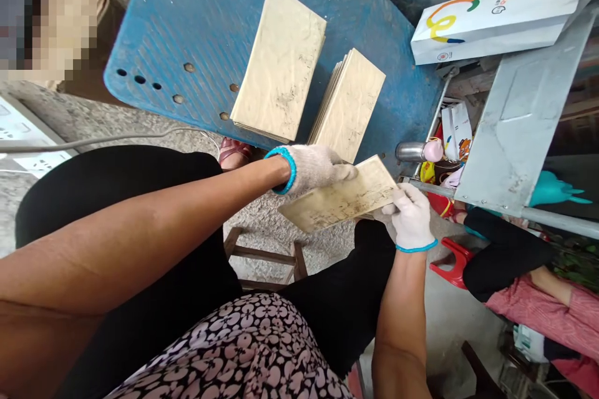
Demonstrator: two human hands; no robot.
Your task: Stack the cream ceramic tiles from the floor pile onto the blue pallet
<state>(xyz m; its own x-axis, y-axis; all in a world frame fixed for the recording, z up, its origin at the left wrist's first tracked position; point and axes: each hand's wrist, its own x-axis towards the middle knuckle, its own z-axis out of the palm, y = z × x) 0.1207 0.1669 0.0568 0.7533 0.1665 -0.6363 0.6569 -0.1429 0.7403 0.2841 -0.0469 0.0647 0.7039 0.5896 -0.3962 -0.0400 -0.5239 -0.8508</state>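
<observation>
Both of my hands wear pale knitted gloves with blue cuffs. Between them, above my lap, is a thin cream rectangular sheet with dark specks, tilted slightly. My left hand grips its upper edge, some fingers hidden behind it. My right hand pinches the right end, thumb on the face. Just beyond, on a blue ribbed table, lie two stacks of similar sheets: a wider-looking left stack and a right stack whose layered edges show.
A steel flask with a pink lid stands at the table's right edge. Farther right are a white paper bag, a grey metal shelf and a red stool beside another person's legs. A wooden stool frame is below.
</observation>
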